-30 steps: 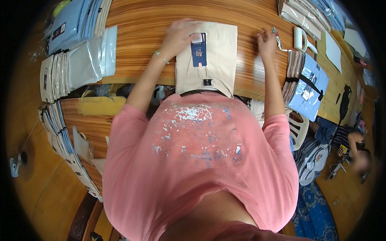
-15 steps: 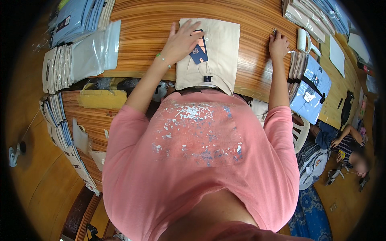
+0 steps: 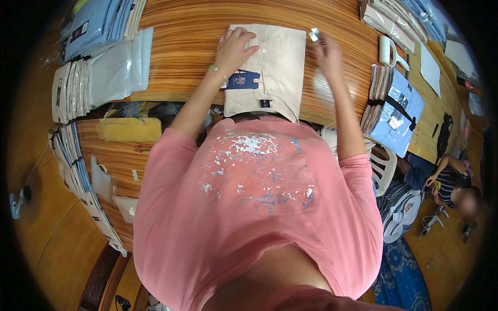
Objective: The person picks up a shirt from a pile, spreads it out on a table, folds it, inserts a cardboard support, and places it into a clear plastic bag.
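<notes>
At the near edge of the worktop (image 3: 181, 31), directly in front of the person, a folded beige shirt (image 3: 277, 67) lies flat with its buttoned front up and its near end hanging slightly over the edge; a dark blue hang tag (image 3: 243, 80) sits at its left near corner, shifted lower and further left than half a second ago, when it lay under the fingers. The left hand (image 3: 234, 49) now rests spread and flat on the shirt's upper left part, pressing it down; a green band shows at the wrist. The right hand (image 3: 327, 54), which a moment ago lay on the bare worktop to the right of the shirt, is now raised above the shirt's right edge, fingers pinched on a small pale item (image 3: 314, 34); what the item is cannot be told. Judgement: the tag has been released, and the right hand has brought up a small piece towards the shirt. Along the left edge stand stacks of bagged garments (image 3: 104, 78); at the right edge lie a blue packed shirt (image 3: 397, 111) and a white mug (image 3: 388, 52).
</notes>
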Motion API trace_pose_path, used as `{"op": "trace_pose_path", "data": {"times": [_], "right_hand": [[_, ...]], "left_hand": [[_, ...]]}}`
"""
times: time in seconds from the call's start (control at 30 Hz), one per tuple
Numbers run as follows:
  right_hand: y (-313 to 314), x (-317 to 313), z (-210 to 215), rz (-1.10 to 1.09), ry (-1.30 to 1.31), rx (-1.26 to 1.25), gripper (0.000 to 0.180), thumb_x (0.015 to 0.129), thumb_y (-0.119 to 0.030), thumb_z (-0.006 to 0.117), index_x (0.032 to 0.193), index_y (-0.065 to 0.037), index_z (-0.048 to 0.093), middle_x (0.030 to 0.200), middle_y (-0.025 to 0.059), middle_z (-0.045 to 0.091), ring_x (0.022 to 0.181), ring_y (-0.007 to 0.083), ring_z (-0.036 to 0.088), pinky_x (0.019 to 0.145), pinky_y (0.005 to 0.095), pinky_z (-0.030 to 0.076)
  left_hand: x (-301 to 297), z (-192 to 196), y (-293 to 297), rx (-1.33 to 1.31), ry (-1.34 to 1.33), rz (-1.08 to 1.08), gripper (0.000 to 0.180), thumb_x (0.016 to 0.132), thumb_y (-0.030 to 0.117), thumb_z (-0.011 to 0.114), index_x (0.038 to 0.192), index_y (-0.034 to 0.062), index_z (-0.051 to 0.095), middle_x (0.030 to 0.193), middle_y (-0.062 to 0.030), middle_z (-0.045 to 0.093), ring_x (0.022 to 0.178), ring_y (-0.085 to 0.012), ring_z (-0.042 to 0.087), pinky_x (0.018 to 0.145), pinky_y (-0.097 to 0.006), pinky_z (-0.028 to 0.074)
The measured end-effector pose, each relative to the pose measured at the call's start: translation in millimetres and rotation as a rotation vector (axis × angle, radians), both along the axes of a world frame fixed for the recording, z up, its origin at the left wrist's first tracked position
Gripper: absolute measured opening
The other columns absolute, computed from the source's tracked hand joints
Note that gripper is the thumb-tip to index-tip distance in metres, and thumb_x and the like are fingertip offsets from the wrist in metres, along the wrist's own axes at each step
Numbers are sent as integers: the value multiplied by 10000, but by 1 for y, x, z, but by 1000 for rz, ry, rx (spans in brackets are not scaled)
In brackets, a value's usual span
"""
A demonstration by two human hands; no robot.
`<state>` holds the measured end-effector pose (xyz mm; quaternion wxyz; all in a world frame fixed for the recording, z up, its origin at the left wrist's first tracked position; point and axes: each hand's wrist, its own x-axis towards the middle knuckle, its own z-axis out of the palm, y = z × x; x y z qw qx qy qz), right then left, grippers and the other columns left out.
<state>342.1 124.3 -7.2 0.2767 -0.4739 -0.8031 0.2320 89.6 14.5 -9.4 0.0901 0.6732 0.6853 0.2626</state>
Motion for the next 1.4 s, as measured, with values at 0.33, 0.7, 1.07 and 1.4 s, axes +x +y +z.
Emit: {"op": "trace_pose_path", "data": {"times": [0.33,0.7,1.07,1.4], "right_hand": [[-51,-84,14,127,-308,-162,277,761,-215,604,963,-40,531,806,158,653,730,333,636,637,424,498],[-41,-89,19,81,-392,-206,407,730,-256,626,1061,-60,495,779,155,657,738,325,642,648,418,499],[-39,-96,7,95,-358,-202,402,731,-242,620,1059,-46,494,767,153,656,738,331,640,652,421,500],[-24,-79,14,-4,-268,-320,482,737,-295,647,1120,-58,474,842,163,661,820,331,642,704,422,495]], "left_hand": [[11,-13,-2,8,-131,111,127,771,225,603,779,101,630,888,-37,592,913,-254,519,808,-391,390],[6,-18,19,85,56,27,141,808,249,599,862,126,643,1031,-40,554,1032,-247,461,880,-402,349],[19,-2,2,19,-66,41,99,790,213,618,815,122,646,971,-2,578,972,-239,478,869,-392,338],[21,3,1,-14,-95,-100,131,789,249,625,813,132,680,838,13,608,874,-203,514,826,-349,344]]}}
